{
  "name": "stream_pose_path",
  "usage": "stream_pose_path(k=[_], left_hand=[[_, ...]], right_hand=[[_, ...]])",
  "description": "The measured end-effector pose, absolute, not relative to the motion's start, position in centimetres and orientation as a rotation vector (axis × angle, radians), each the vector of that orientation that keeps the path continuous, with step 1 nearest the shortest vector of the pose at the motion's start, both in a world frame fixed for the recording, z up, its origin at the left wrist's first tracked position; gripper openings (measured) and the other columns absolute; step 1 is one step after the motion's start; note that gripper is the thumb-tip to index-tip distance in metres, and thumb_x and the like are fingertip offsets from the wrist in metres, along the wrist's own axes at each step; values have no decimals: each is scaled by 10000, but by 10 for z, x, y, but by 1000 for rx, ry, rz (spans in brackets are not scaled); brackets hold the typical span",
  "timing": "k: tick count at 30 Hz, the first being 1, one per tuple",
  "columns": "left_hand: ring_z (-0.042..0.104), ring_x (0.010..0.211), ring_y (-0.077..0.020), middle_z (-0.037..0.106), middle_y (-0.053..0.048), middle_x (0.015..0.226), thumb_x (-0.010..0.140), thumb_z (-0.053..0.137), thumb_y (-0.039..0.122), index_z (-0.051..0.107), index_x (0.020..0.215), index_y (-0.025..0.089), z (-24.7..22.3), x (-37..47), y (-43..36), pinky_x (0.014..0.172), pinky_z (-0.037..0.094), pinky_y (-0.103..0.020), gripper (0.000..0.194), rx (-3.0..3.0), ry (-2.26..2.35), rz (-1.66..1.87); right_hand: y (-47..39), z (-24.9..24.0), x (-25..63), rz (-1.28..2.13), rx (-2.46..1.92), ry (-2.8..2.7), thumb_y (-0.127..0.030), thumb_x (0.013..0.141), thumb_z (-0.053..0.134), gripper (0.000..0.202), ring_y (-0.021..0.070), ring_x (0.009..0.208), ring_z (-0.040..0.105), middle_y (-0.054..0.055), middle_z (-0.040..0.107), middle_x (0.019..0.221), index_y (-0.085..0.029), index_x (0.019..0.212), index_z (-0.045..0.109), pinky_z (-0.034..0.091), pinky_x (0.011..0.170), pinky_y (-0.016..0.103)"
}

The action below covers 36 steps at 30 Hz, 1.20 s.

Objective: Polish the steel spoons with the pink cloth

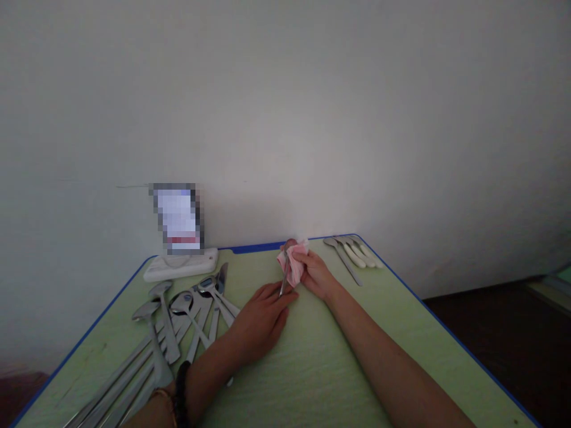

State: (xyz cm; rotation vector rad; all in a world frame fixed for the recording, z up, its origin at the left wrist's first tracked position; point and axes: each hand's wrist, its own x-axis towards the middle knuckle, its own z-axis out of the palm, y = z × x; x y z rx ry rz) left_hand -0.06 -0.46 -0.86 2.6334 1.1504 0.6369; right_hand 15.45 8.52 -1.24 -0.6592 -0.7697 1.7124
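Observation:
My left hand [261,318] is closed around the lower handle of a metal spoon [284,279], which points up and away from me over the table. A pink and white cloth [295,270] lies around the spoon's upper part, with part of the bowl showing above it. My right hand [316,274] pinches this cloth against the spoon from the right side. Left of my left hand, and partly hidden by that forearm, is a pile of metal ladles, spoons and other utensils [167,342].
At the far right of the green table [312,368] lie a plain metal spoon [343,261] and several white-handled utensils [359,252]. A blurred-out screen [178,217] stands on a white block [181,266] at the back left. The wall [285,119] rises behind the table's blue edge.

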Motion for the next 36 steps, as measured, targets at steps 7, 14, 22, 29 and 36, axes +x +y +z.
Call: stream_pose_path(k=[7,14,22,29,36], left_hand=[[406,1246,-211,510,-43,1336,878,423,172,501,1255,226,-11,-2,-4,1052,351,-443,389,2640,1137,643],[419,1234,-220,549,-51,1292,863,431,145,532,1227,215,-10,-2,-4,1053,348,-441,384,2638,1143,640],[423,1231,-210,551,-40,1292,830,433,89,523,1242,221,-11,-1,-2,1057,350,-436,443,2615,1123,657],[406,1246,-218,533,-25,1317,841,433,108,523,1240,225,-10,-2,-3,1058,345,-448,425,2598,1130,649],[541,1116,-195,619,-82,1195,875,414,160,600,1156,192,-4,0,-3,990,428,-371,338,2442,1154,706]], right_hand=[[88,-13,156,1633,-592,-686,-153,673,677,259,114,681,613,-4,686,820,-193,922,619,502,620,219],[82,-11,155,1742,-677,-797,-164,631,729,262,105,612,597,-4,677,734,-162,872,626,488,593,217],[84,-14,154,1697,-703,-790,-235,654,730,212,105,569,580,12,666,698,-143,809,620,468,547,224],[88,-9,154,1645,-584,-642,-334,773,619,186,118,729,628,11,695,816,-174,862,647,497,730,237],[83,-2,155,1760,-548,-586,-373,838,508,233,135,755,636,12,701,831,-187,871,644,504,722,260]])
